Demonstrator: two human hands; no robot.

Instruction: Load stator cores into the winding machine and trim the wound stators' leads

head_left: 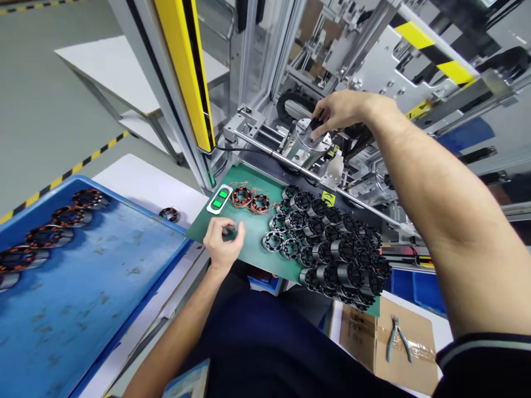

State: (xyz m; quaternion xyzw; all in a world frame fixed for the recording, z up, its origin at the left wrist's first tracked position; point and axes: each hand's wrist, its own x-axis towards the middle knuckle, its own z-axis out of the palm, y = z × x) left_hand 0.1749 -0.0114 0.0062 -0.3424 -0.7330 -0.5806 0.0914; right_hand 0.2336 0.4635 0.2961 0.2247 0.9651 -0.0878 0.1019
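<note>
Two bare hands work at a machine station, seen from above. The right hand [344, 110], in the upper centre of the frame, reaches into the machine with its fingertips pinched on a small black round part [317, 122]. The part sits right at the top of a round silver metal fixture [305, 145]; whether it has seated there cannot be told.

The left hand [222, 240], in the centre of the frame, rests on a flat green mat [253, 235]. Its fingers are curled in toward the thumb, and it cannot be told whether they pinch anything. Just above it lies a small white control box with two green buttons [219, 199]. Beside the box, to the right, are two round stators wound with copper wire [250, 199].

Right of centre, a dense cluster of black and silver unwound stator cores [336, 243] covers the right part of the mat, some lying flat and some stacked.

At lower left a large blue plastic tray [95, 287] sits on a white table [136, 182], with a row of copper-wound stators [50, 232] along its upper left edge. One more small wound stator [169, 214] lies alone on the table, between the tray and the mat.

At lower right, blue-handled pliers [396, 337] rest on a brown cardboard box [373, 337]. A yellow and black upright post [186, 72] stands at upper centre left.
</note>
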